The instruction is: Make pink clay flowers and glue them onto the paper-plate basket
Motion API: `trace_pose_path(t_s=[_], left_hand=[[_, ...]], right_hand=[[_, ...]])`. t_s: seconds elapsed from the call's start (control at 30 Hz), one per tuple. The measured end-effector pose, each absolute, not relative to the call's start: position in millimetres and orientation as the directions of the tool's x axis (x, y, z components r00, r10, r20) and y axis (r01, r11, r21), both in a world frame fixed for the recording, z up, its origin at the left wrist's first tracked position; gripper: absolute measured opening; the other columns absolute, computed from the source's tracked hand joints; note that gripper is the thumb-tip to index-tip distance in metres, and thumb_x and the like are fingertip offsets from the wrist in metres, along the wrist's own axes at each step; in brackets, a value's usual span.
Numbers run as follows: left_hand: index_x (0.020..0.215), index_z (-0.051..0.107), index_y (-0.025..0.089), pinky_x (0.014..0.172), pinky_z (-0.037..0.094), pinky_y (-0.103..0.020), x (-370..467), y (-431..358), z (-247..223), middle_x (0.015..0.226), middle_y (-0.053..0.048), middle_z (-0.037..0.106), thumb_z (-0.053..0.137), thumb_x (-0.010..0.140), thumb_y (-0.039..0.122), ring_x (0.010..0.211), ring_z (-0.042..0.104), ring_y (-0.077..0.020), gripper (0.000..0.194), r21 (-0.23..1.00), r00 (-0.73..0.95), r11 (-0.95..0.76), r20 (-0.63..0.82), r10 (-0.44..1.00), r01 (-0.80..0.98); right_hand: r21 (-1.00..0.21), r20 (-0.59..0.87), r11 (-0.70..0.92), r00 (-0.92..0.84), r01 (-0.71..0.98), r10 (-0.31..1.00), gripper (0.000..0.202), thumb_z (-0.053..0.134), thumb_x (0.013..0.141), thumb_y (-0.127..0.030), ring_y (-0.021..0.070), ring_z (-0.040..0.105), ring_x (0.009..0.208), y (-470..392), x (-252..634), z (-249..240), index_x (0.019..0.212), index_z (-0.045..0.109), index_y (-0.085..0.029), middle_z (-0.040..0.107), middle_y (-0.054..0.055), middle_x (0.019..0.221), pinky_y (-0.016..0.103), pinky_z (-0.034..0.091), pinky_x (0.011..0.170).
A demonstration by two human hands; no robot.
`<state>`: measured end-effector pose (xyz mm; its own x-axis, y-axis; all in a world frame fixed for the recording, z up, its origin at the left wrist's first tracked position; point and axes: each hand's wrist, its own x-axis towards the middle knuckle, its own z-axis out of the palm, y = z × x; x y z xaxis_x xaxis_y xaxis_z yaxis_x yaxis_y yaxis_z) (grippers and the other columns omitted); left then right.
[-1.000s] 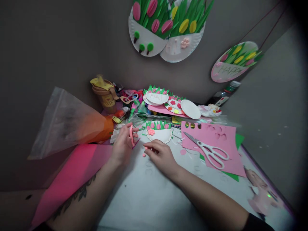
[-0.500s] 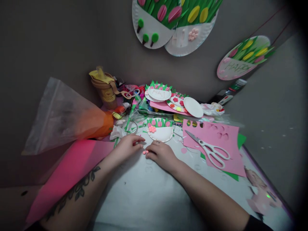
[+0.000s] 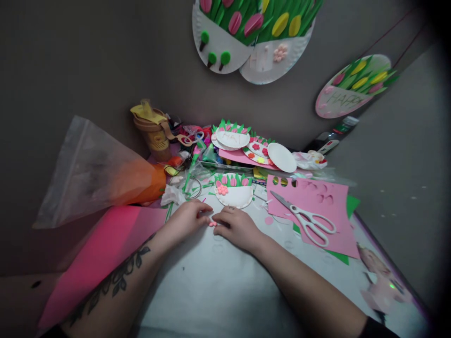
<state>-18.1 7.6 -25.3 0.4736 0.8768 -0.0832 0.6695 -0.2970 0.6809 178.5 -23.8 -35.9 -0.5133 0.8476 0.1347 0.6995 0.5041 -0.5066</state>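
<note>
Pale tabletop (image 3: pixel 193 291) is supporting pink clay balls (image 3: pixel 212 224) between left hand (image 3: pixel 190 214) and right hand (image 3: pixel 239 230); I cannot tell if either is gripping; excess pressure is risking flattening.

Dim, greyish light, soft shadows across the white tabletop (image 3: pixel 197 291), black vignetting along the right edge.
</note>
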Motion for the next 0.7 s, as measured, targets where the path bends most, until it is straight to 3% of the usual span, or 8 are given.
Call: trace_pose_path(t_s=[0.17, 0.3, 0.37, 0.47, 0.57, 0.7], left_hand=[[0.102, 0.071, 0.018, 0.077, 0.046, -0.03, -18.5, 7.0, -26.4, 0.096, -0.007, 0.068, 0.061, 0.073, 0.023, 0.088, 0.061, -0.0213, 0.031, 0.681, 0.471, -0.299, -0.077, 0.879, 0.669], [0.105, 0.07, 0.019, 0.083, 0.045, -0.032, -16.6, 6.2, -23.2, 0.102, -0.008, 0.068, 0.058, 0.076, 0.024, 0.095, 0.061, -0.0226, 0.031, 0.723, 0.452, -0.285, -0.042, 0.891, 0.629], [0.121, 0.061, 0.018, 0.085, 0.045, -0.032, -14.6, 5.4, -17.2, 0.106, -0.009, 0.067, 0.051, 0.083, 0.026, 0.097, 0.06, -0.0214, 0.04, 0.783, 0.407, -0.25, -0.005, 0.913, 0.57], [0.143, 0.033, 0.019, 0.079, 0.046, -0.03, -11.4, 3.1, -6.3, 0.099, -0.007, 0.066, 0.044, 0.088, 0.029, 0.084, 0.06, -0.0173, 0.057, 0.883, 0.37, -0.176, 0.003, 0.929, 0.436], [0.147, 0.019, 0.018, 0.074, 0.046, -0.028, -8.4, -0.4, 0.1, 0.089, -0.003, 0.062, 0.043, 0.089, 0.029, 0.076, 0.058, -0.0142, 0.064, 0.94, 0.416, -0.122, -0.023, 0.909, 0.318], [0.147, 0.017, 0.019, 0.075, 0.046, -0.028, -4.9, -4.2, -1.2, 0.082, 0.001, 0.059, 0.042, 0.089, 0.027, 0.072, 0.06, -0.0131, 0.064, 0.958, 0.48, -0.105, -0.038, 0.877, 0.268]], right_hand=[[-0.537, 0.157, 0.503, -0.506, 0.677, 0.848, 0.013, 0.068, 0.08, -0.019, 0.0172, 0.058, 0.083, -24.0, 179.8, -36.7, 0.093, 0.068, -0.022, 0.063, 0.002, 0.085, 0.028, 0.044, 0.075], [-0.557, 0.203, 0.514, -0.493, 0.653, 0.846, 0.008, 0.068, 0.081, -0.022, 0.017, 0.058, 0.079, -24.6, 179.0, -38.0, 0.089, 0.068, -0.022, 0.062, 0.002, 0.08, 0.028, 0.044, 0.072], [-0.601, 0.289, 0.512, -0.43, 0.614, 0.855, 0.008, 0.065, 0.084, -0.026, 0.0158, 0.056, 0.072, -25.0, 179.0, -36.6, 0.089, 0.067, -0.021, 0.06, 0.001, 0.074, 0.028, 0.044, 0.068], [-0.663, 0.452, 0.521, -0.267, 0.538, 0.851, 0.011, 0.058, 0.087, -0.026, 0.0148, 0.055, 0.068, -25.7, 179.2, -32.7, 0.095, 0.065, -0.021, 0.057, 0.001, 0.073, 0.027, 0.044, 0.065], [-0.68, 0.519, 0.539, -0.193, 0.497, 0.833, 0.019, 0.057, 0.087, -0.023, 0.016, 0.056, 0.074, -26.3, 178.6, -29.7, 0.106, 0.061, -0.022, 0.058, 0.003, 0.083, 0.029, 0.047, 0.066], [-0.666, 0.536, 0.551, -0.191, 0.502, 0.822, 0.031, 0.056, 0.087, -0.022, 0.0187, 0.056, 0.085, -26.1, 177.3, -30.3, 0.118, 0.057, -0.024, 0.056, 0.006, 0.096, 0.033, 0.051, 0.071]])
